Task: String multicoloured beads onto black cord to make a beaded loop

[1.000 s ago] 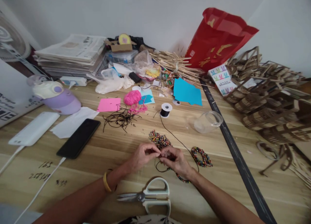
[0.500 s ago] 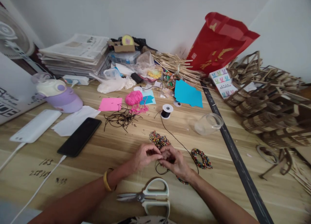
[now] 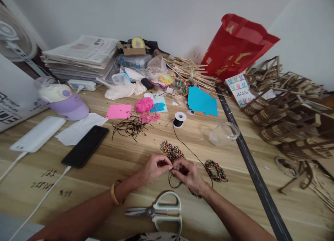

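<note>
My left hand [image 3: 157, 167] and my right hand [image 3: 188, 173] meet fingertip to fingertip, each closed in a pinch; what is between the fingers is too small to make out. A black cord [image 3: 191, 152] runs from the white spool [image 3: 180, 119] round my right hand, with a loop below it. Just behind my hands lies a heap of multicoloured beads [image 3: 171, 150]. Part of a beaded strand [image 3: 195, 194] shows under my right hand. A coiled bead bracelet [image 3: 216, 171] rests to the right. White-handled scissors [image 3: 167, 210] lie in front of my hands.
A clear jar [image 3: 224, 133] lies at the right, before woven baskets [image 3: 292, 122]. Black cord pieces [image 3: 130, 126], pink yarn [image 3: 144, 105] and blue paper [image 3: 202, 101] are farther back. A phone [image 3: 85, 146] and purple cup [image 3: 68, 105] are at the left.
My fingertips have shifted very slightly and the cord loop beneath them has changed shape a little. Everything else on the table stays where it was.
</note>
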A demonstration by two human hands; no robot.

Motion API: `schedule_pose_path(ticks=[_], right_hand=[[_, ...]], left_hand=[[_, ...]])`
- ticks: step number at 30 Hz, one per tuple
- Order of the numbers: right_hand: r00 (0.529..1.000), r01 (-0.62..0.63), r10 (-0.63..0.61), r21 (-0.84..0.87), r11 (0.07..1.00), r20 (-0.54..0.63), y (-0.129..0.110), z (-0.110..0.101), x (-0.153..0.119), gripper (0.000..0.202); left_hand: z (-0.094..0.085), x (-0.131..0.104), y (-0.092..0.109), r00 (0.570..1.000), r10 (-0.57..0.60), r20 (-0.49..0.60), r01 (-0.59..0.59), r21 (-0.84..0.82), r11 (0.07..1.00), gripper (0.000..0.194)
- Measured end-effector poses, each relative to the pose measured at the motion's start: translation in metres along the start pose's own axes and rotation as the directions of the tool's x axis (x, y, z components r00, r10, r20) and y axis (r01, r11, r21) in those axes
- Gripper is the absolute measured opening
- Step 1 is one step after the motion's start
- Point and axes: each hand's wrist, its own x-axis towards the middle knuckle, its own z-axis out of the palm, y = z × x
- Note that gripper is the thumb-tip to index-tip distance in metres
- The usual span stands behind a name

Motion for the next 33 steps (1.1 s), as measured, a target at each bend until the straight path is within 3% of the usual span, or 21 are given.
schedule_pose_path(ticks=[9,18,27,33], right_hand=[[0.998,-0.059,0.060,0.061,0.996,-0.014,0.003,-0.002,0.001,0.017],[0.998,-0.043,0.043,0.008,0.999,-0.046,-0.002,-0.007,-0.003,0.020],[0.992,-0.093,0.097,0.048,0.994,-0.075,0.001,-0.005,-0.004,0.021],[0.997,-0.054,0.054,0.015,0.998,-0.063,0.000,-0.004,-0.004,0.020]], left_hand=[[-0.002,0.002,0.006,0.998,-0.053,0.027,0.052,0.031,0.998,0.011],[-0.007,0.007,0.017,0.996,-0.058,0.061,0.043,0.224,0.974,0.009],[-0.014,0.017,0.020,0.981,0.029,0.191,-0.124,0.505,0.854,0.010],[-0.013,0.015,0.015,0.952,0.048,0.303,-0.234,0.615,0.753,0.010]])
